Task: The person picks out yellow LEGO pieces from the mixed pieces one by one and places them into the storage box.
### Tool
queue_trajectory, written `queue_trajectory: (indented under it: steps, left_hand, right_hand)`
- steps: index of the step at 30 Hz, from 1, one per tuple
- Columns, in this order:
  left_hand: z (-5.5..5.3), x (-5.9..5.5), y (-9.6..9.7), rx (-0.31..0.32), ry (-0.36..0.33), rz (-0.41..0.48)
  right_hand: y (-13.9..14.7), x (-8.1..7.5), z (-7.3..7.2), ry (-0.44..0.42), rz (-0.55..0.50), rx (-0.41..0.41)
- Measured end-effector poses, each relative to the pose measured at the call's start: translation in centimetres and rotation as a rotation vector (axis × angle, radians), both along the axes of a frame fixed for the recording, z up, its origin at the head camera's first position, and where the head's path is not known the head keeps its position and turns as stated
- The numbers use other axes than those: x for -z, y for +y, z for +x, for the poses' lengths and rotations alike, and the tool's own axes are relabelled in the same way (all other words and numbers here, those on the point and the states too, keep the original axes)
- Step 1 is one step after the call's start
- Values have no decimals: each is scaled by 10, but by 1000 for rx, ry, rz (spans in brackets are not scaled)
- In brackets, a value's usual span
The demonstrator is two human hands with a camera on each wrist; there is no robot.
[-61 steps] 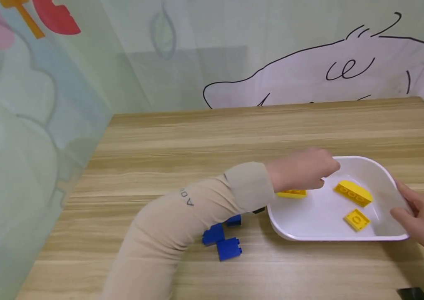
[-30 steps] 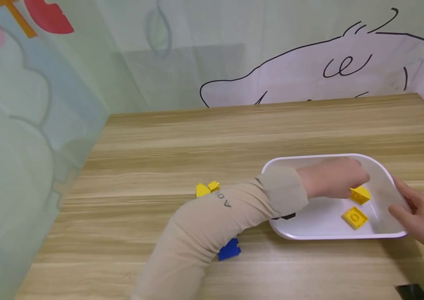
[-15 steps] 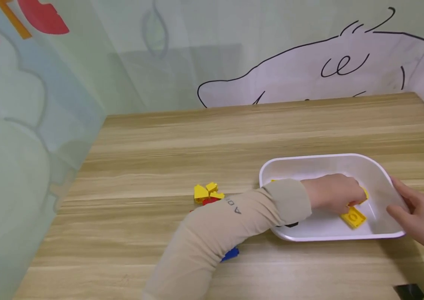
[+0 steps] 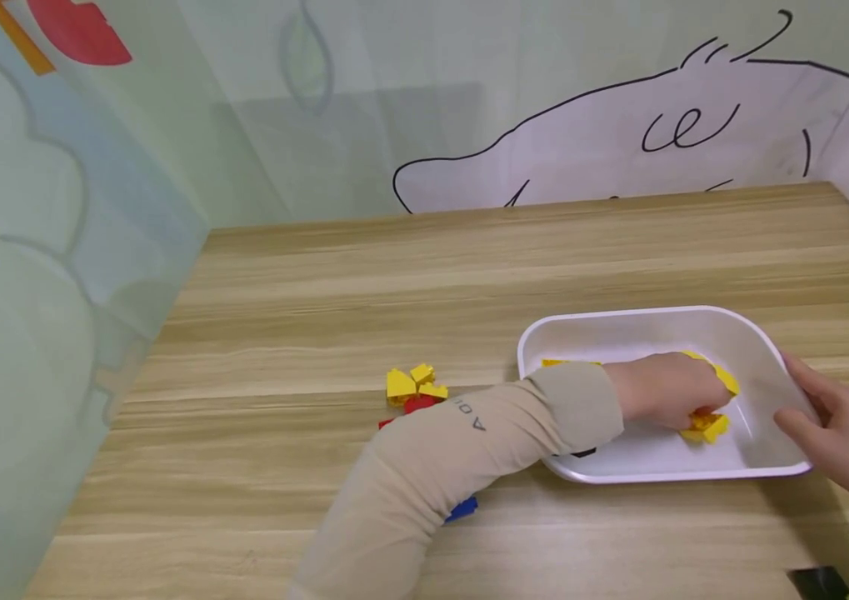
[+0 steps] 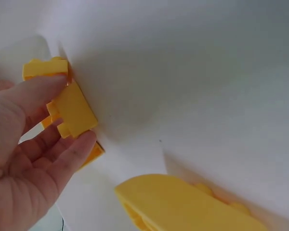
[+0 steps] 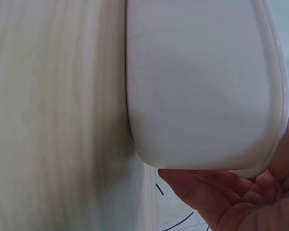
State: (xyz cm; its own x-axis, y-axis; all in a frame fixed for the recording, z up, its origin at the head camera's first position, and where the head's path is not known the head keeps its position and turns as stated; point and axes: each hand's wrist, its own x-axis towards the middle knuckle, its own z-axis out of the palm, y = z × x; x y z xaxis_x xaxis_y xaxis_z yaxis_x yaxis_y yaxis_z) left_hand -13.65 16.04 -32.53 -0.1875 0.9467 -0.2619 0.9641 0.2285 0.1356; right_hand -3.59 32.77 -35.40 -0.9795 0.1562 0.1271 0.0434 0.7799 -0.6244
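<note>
My left hand [image 4: 667, 387] reaches down into the white plastic tub [image 4: 761, 408]. In the left wrist view, its thumb and fingers pinch a yellow toy brick [image 5: 76, 111], with more yellow pieces right at the fingers, one by the thumb tip [image 5: 43, 68] and one below [image 5: 92, 155]. A curved yellow brick [image 5: 183, 202] lies on the tub floor near the hand. Another yellow piece [image 4: 570, 362] shows at the tub's left end, partly behind the sleeve. My right hand [image 4: 844, 425] grips the tub's right end, thumb inside the rim and fingers outside.
Left of the tub, several yellow bricks [image 4: 402, 386] and red bricks [image 4: 419, 404] lie on the wooden table [image 4: 304, 300], partly hidden by the left sleeve [image 4: 424, 467]. A blue brick [image 4: 461, 508] peeks out below the sleeve. A printed wall [image 4: 349, 133] borders the table.
My left hand has moved right and down into the tub. The small square yellow piece that lay flat is now tilted at its fingertips. The right hand has kept its grip on the tub.
</note>
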Motion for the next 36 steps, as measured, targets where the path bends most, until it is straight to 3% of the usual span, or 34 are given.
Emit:
queue_trajectory:
  steps: [15, 21, 36]
  left_hand:
    - [1, -5, 1, -28, 47, -31]
    - [0, -9, 3, -59, 32, -67]
    - [6, -30, -3, -15, 65, -57]
  right_hand:
    - [6, 2, -4, -12, 21, -6]
    - [4, 0, -4, -20, 24, -5]
    - [2, -3, 1, -4, 6, -8]
